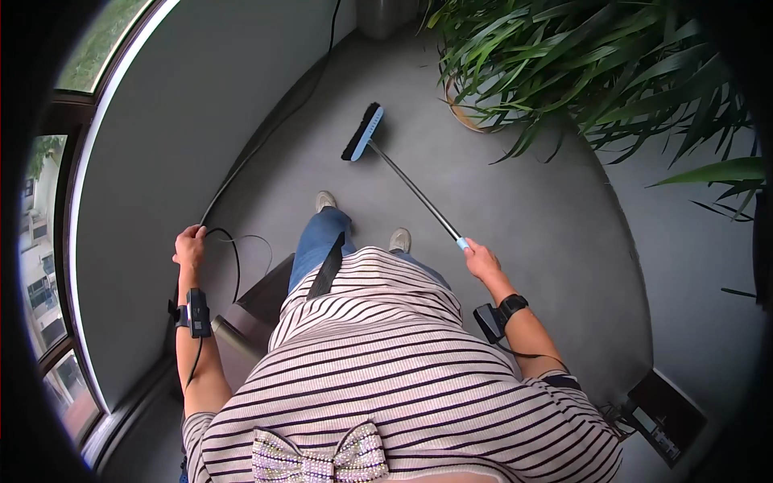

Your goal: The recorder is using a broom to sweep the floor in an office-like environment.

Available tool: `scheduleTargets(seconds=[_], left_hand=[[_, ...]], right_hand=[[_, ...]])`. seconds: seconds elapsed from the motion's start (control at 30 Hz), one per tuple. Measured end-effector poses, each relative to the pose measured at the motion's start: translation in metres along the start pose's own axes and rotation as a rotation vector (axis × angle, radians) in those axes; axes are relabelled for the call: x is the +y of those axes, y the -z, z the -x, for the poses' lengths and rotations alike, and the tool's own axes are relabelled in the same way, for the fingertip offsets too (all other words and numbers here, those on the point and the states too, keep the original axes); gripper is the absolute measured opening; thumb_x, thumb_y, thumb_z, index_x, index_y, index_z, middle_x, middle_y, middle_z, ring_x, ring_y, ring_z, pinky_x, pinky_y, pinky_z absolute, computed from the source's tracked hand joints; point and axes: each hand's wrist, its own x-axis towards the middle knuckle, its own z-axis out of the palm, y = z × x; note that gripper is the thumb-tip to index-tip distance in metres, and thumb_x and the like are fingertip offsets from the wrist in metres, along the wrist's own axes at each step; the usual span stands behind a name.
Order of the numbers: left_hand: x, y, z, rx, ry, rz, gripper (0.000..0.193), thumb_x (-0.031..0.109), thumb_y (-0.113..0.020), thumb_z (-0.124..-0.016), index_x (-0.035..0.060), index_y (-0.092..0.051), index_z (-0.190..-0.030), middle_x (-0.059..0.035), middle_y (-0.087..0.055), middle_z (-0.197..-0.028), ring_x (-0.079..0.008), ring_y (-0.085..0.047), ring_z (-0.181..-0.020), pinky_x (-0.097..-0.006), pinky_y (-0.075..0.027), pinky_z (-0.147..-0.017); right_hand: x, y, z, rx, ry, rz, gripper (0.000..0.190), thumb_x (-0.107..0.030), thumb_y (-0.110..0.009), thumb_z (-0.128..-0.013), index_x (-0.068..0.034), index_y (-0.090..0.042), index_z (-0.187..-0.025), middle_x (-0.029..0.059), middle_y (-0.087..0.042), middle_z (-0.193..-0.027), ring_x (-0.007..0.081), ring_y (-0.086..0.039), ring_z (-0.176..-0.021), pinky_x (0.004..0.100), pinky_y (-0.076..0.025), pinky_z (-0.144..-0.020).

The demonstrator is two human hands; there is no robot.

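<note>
My right hand (482,259) grips the blue-collared upper part of a broom's metal handle (416,189). The handle slants up and left to a light blue broom head (363,131) with black bristles, lying at the floor ahead of my feet. Out to the left, my left hand (190,245) is closed around a black cable (258,147), which runs up along the foot of the wall. A thinner grey cable (263,239) and a black loop of cable hang to the right of that hand.
Leafy plants (561,72) stand in a pot (462,111) at the upper right. A grey pot or column (386,17) stands at the top. Brown furniture (259,296) is beside my left leg. Windows (45,241) line the left wall; a dark framed object (667,416) is at the lower right.
</note>
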Motion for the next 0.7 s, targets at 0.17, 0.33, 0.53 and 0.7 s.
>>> scheduleTargets(seconds=[0.17,0.33,0.53,0.7], left_hand=[[-0.001,0.000,-0.004,-0.005,-0.018,0.021,0.029,0.035,-0.050,-0.069,0.0161,-0.056,-0.090,0.0003,-0.057,-0.082,-0.0163,-0.051,-0.082,-0.0471,-0.019,-0.082],[-0.001,-0.005,-0.009,-0.046,-0.036,0.033,0.029,0.035,-0.050,-0.069,0.0166,-0.056,-0.090,-0.0001,-0.057,-0.083,-0.0161,-0.051,-0.083,-0.0478,-0.019,-0.082],[-0.019,-0.011,-0.002,-0.050,-0.032,0.052,0.029,0.035,-0.051,-0.069,0.0159,-0.056,-0.090,-0.0015,-0.057,-0.084,-0.0171,-0.051,-0.083,-0.0463,-0.021,-0.080],[0.008,-0.006,0.010,-0.050,-0.045,-0.025,0.029,0.035,-0.051,-0.069,0.0159,-0.056,-0.090,-0.0029,-0.057,-0.085,-0.0193,-0.051,-0.084,-0.0471,-0.022,-0.080]], right_hand=[[-0.099,-0.006,-0.075,-0.089,0.083,0.089,0.033,-0.029,-0.036,-0.077,-0.025,-0.041,-0.109,0.0074,-0.053,-0.090,0.0219,-0.051,-0.082,0.0319,-0.038,-0.072],[-0.047,-0.012,-0.080,-0.035,0.036,0.184,0.031,-0.027,-0.036,-0.076,-0.025,-0.045,-0.106,0.0043,-0.056,-0.079,0.0172,-0.053,-0.061,0.0297,-0.040,-0.061],[0.109,0.006,0.042,-0.014,-0.379,0.104,0.035,-0.032,-0.039,-0.074,-0.024,-0.043,-0.108,0.0086,-0.052,-0.094,0.0245,-0.049,-0.087,0.0318,-0.037,-0.075],[0.206,0.017,0.103,0.066,-0.628,0.139,0.031,-0.029,-0.038,-0.075,-0.012,-0.048,-0.100,0.0104,-0.051,-0.096,0.0284,-0.046,-0.092,0.0375,-0.037,-0.075]])
